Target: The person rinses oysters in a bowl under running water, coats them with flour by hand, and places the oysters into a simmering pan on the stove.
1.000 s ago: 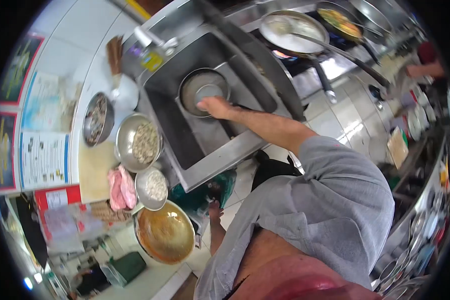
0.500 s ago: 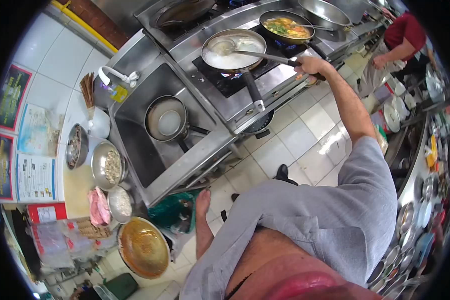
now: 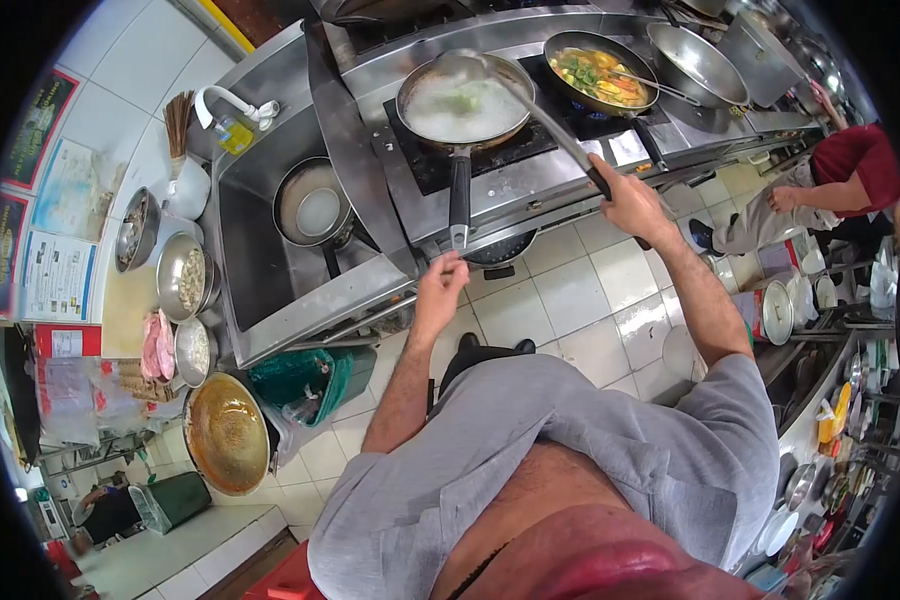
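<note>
My right hand (image 3: pixel 634 203) is wrapped around the dark grip of a long-handled ladle (image 3: pixel 555 128). The ladle's bowl is blurred by motion at the far rim of a frying pan (image 3: pixel 459 197), which holds white, frothy liquid with a greenish patch in the middle. That pan sits on a burner, its black handle pointing toward me. Just below the metal end of that handle is my left hand (image 3: pixel 442 287), fingers curled in with nothing visible in them. Whether it touches the handle I cannot tell.
A second pan (image 3: pixel 600 75) of vegetables in orange sauce, with a spoon in it, is on the right burner beside a steel wok (image 3: pixel 698 65). The sink (image 3: pixel 245 240) to the left holds stacked pans. A person in a red shirt (image 3: pixel 860 165) stands at far right.
My left hand has come up from low beside my body to the pan's handle end. The ladle has swung toward the pan's far rim, more steeply angled. My view has shifted slightly.
</note>
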The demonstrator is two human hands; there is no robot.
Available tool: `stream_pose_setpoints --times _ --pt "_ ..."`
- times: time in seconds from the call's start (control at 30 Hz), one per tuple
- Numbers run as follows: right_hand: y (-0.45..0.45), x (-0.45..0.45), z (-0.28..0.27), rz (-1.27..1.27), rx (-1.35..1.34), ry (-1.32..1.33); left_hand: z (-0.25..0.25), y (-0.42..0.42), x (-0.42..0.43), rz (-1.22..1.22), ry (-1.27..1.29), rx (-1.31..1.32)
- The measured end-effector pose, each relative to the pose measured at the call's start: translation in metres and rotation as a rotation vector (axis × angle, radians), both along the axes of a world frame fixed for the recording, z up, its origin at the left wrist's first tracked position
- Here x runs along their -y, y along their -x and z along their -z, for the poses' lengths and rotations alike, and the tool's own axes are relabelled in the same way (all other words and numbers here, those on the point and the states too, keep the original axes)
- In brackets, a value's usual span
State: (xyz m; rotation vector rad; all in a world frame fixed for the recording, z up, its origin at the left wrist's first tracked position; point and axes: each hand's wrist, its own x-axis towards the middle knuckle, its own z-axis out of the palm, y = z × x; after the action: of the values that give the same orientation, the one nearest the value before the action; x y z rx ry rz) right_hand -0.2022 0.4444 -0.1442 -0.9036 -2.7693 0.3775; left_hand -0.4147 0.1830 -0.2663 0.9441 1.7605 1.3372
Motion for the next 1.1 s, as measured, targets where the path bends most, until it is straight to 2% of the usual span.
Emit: stream_pose_setpoints --times 0.03,0.1,0.13,0.17,0.23,0.27,0.3,0.37,0.43,0.5,0.6,0.63,0.67,0.7,0.73,0.77,0.8,0.87,0.93,1.0,1.1 --pt "0.003 0.013 -0.023 0.128 0.142 0.070 -0.013 0.001 -0.004 -0.088 -0.043 0.086" --pt "0.008 0.015 -0.019 0.166 0.130 0.092 -0.021 0.005 -0.013 -0.237 -0.142 0.247" --pt "0.009 0.016 -0.013 0.208 0.122 0.114 -0.023 0.007 -0.018 -0.236 -0.144 0.249" --pt "0.016 0.014 0.002 0.149 -0.092 0.255 -0.027 0.009 -0.023 -0.260 -0.135 0.284" --pt "0.032 0.023 0.013 0.228 -0.274 0.771 -0.034 0.010 -0.032 -0.272 -0.147 0.316" --pt "0.042 0.040 -0.007 0.316 -0.370 1.144 -0.034 0.011 -0.037 -0.269 -0.152 0.317" --pt "0.050 0.046 -0.021 0.316 -0.372 1.140 -0.032 0.013 -0.042 -0.285 -0.169 0.222" --pt "0.058 0.056 -0.038 0.282 -0.580 1.605 -0.037 0.016 -0.047 -0.302 -0.178 0.128" --pt "0.053 0.048 -0.034 0.235 -0.574 1.660 -0.046 0.024 -0.053 -0.379 -0.161 -0.170" --pt "0.046 0.047 -0.030 0.186 -0.564 1.713 -0.052 0.033 -0.061 -0.357 -0.210 -0.245" --pt "0.030 0.067 -0.024 0.216 -0.363 1.102 -0.066 0.049 -0.083 -0.332 -0.239 -0.393" --pt "0.024 0.069 -0.018 0.229 -0.287 0.969 -0.069 0.055 -0.095 -0.313 -0.259 -0.454" --pt "0.016 0.069 -0.011 0.230 -0.284 0.964 -0.073 0.059 -0.107 -0.295 -0.279 -0.515" --pt "0.007 0.067 -0.003 0.112 -0.294 0.575 -0.078 0.062 -0.118 -0.298 -0.285 -0.511" --pt "0.000 0.065 0.001 -0.006 -0.295 0.184 -0.085 0.063 -0.129 -0.286 -0.276 -0.651" --pt "-0.003 0.068 -0.005 -0.025 -0.344 0.155 -0.089 0.064 -0.140 -0.274 -0.264 -0.790" --pt "-0.007 0.071 -0.012 -0.044 -0.392 0.124 -0.091 0.067 -0.152 -0.279 -0.270 -0.789" --pt "-0.014 0.088 -0.055 0.252 -0.413 0.911 -0.093 0.069 -0.176 -0.232 -0.170 -0.823" --pt "-0.022 0.095 -0.071 0.263 -0.437 0.969 -0.090 0.074 -0.195 -0.209 -0.127 -0.867" --pt "-0.031 0.101 -0.078 0.308 -0.547 1.142 -0.086 0.079 -0.209 -0.175 0.004 -0.986" --pt "-0.041 0.109 -0.081 0.342 -0.584 1.208 -0.066 0.086 -0.217 -0.113 0.068 -1.086"
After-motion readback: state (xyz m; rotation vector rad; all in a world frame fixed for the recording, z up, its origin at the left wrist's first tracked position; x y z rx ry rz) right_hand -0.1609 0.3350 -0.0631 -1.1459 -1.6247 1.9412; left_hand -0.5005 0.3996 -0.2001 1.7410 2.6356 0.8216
